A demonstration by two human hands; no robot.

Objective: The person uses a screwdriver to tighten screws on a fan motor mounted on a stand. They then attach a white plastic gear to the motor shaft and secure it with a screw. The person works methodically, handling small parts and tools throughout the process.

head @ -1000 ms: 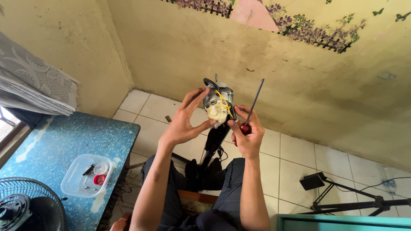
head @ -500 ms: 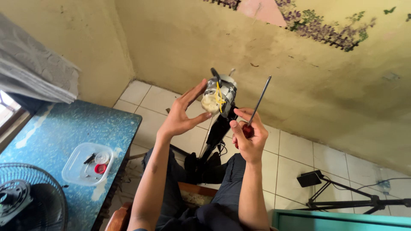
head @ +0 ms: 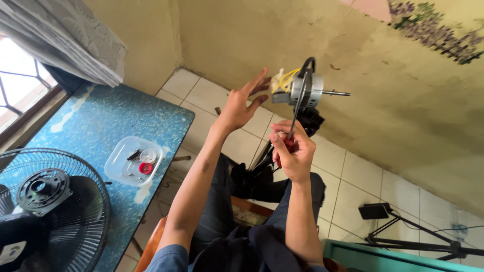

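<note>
Left fingers: spread wide on the left hand, straight and fanned, tips touching the wired end of the fan motor; no curl around it.
Right fingers: curled tight on the right hand, clamped around the red handle of the screwdriver; thumb pressed along the handle.
Screwdriver: one; dark shaft tilted up and slightly right, tip at the motor body.
Fan motor: one; round metal casing held up in the air in front of the wall, above the lap; yellow and white wires bunched on its left side, a black cable looping over the top, a thin shaft sticking out to the right.
Hands counted: two, both the person's own; forearms bare, raised from the lap.
Tray: one clear plastic container on the table, holding a red cap and a few small dark parts.
Fan grille: one black wire guard with a round hub, lying at the table's near left end.
Surface: one blue speckled table, left of the arms, well apart from the motor.
Room: white tiled floor; stained yellow wall; grey curtain by a window at upper left; black tripod on the floor at lower right.
</note>
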